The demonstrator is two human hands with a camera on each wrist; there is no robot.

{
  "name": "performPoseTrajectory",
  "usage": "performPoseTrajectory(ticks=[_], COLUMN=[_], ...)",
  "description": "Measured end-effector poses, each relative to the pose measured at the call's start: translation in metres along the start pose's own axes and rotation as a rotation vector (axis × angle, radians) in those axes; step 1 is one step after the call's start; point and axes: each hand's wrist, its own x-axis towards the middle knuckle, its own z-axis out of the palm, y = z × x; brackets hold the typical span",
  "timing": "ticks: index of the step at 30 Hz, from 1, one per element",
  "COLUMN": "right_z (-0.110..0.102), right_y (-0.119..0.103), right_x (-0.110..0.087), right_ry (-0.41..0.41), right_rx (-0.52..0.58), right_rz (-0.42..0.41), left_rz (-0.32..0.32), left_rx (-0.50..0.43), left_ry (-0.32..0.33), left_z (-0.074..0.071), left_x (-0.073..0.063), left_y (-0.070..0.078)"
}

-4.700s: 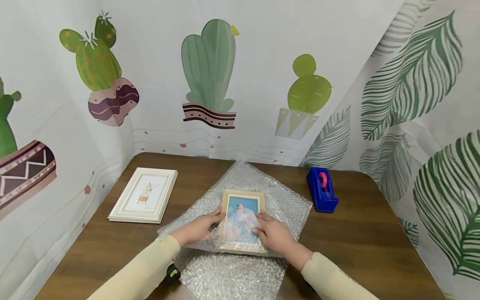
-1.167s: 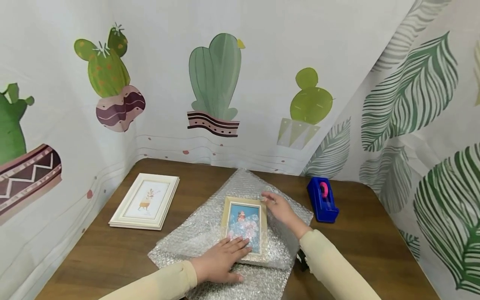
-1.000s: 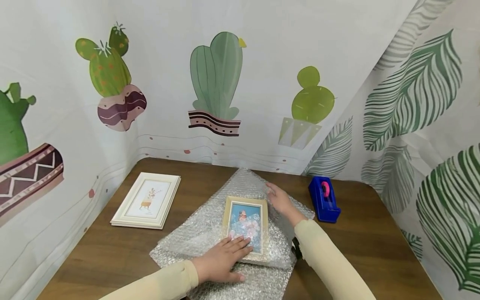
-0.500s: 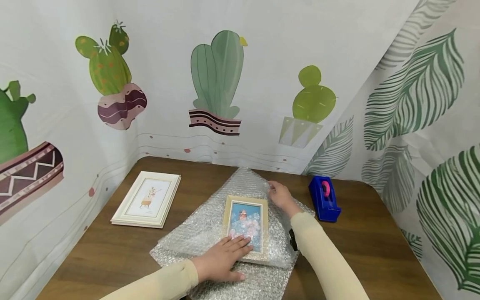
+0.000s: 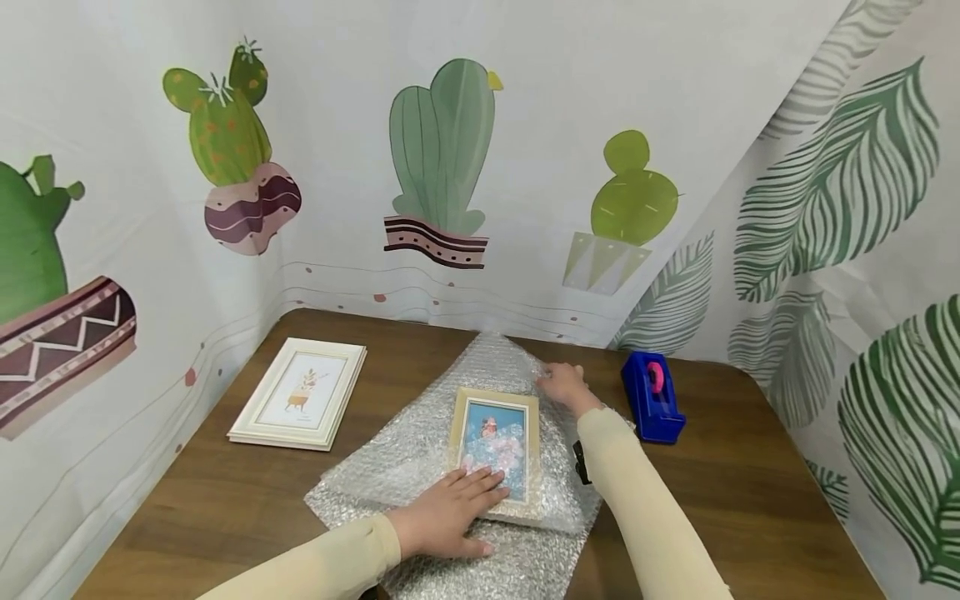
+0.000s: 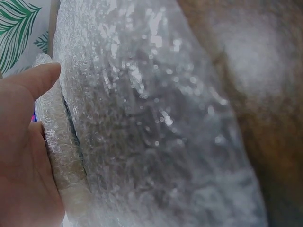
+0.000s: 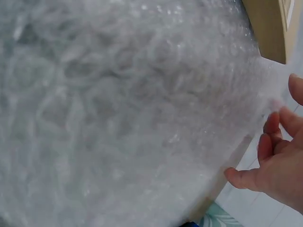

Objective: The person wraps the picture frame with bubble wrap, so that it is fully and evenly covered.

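A picture frame with a gold border point(image 5: 495, 450) lies on a sheet of bubble wrap point(image 5: 397, 458), its lower part under a folded layer. My left hand point(image 5: 450, 512) presses flat on that layer over the frame's lower end, fingers straight. In the left wrist view, the left hand point(image 6: 23, 142) rests beside the wrapped edge. Beyond the frame's upper right corner, my right hand point(image 5: 564, 386) holds the wrap's right edge. In the right wrist view, the right hand point(image 7: 284, 161) has bent fingers at that edge, one blurred fingertip showing through the film.
A white picture frame point(image 5: 300, 394) lies on the left of the brown table point(image 5: 202, 492). A blue tape dispenser point(image 5: 652, 398) with a pink core stands at the right. A small black object point(image 5: 581, 462) shows beside my right sleeve. Cactus-printed cloth point(image 5: 525, 167) hangs behind.
The left hand moved from the frame's left side to its lower end and has stayed there. My right hand left the frame's right side, reached up and bent its fingers at the wrap's edge.
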Motion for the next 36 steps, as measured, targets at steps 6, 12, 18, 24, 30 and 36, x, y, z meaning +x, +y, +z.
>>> performPoseTrajectory(ticks=[6,12,18,24,30,36], right_z=[-0.005,-0.020,-0.028,-0.028,-0.017,0.000], right_y=[-0.004,-0.020,-0.040,-0.054,-0.055,-0.049], right_x=[-0.002,0.001,0.000,-0.015,-0.041,-0.066], right_ry=[0.070,-0.013,-0.152,-0.108,-0.040,-0.021], right_rx=[0.123,0.215,0.026,0.114,0.113,0.198], right_rz=[-0.003,-0.084,-0.163,-0.250,-0.286,-0.328], left_rz=[0.027,0.079,0.054,0.032,0.036,0.019], left_rx=[-0.007,-0.017,0.016,0.106,0.134,0.092], left_ry=[0.000,0.032,0.026,0.033,0.050,0.033], left_z=[0.000,-0.002,-0.005,-0.004,-0.001,-0.003], left_x=[0.002,0.002,0.003,0.004,0.006,0.005], left_y=[-0.001,-0.005,-0.001,0.002,0.002,0.003])
